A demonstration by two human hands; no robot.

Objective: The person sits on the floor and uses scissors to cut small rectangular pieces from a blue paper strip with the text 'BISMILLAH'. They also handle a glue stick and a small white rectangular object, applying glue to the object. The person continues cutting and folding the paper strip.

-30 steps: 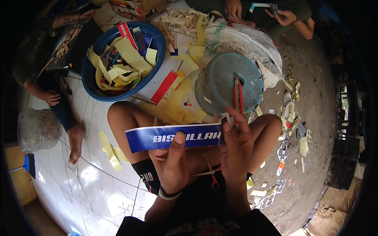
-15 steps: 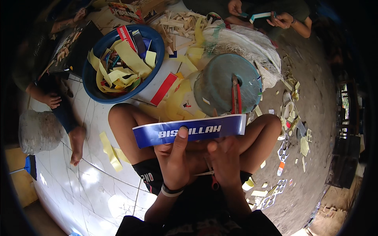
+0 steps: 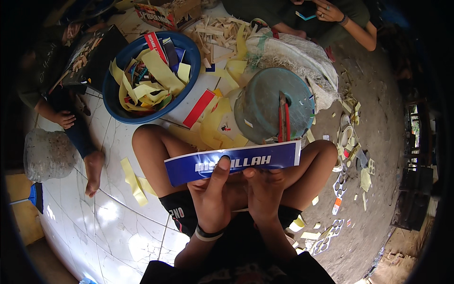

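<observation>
A long blue strip with white lettering and a white right-hand edge (image 3: pixel 182 170) is stretched above my lap, like a printed sticker. My left hand (image 3: pixel 210 203) pinches it near the middle, thumb lying across the letters. To the right of that thumb, my right hand (image 3: pixel 265 196) grips the lower edge, thumb up and fingers curled behind. A thin pale sliver shows between my wrists; the scissors seen earlier are mostly hidden now. Just beyond the strip, red-handled pliers (image 3: pixel 283 118) rest on an upturned blue-green bucket (image 3: pixel 260 102).
At the left, a blue basin (image 3: pixel 191 80) holds yellow paper scraps. A red strip (image 3: pixel 198 109) lies beside it. Wood pieces (image 3: pixel 220 35) and a white sack (image 3: pixel 302 52) lie farther back. Another person's foot (image 3: pixel 94 175) is at left; a co-worker's hand (image 3: pixel 329 12) is at far right.
The strip has shifted slightly right and down. My right hand has turned and moved in toward the left, its thumb now against the strip's lower edge, and the scissors have dropped out of sight.
</observation>
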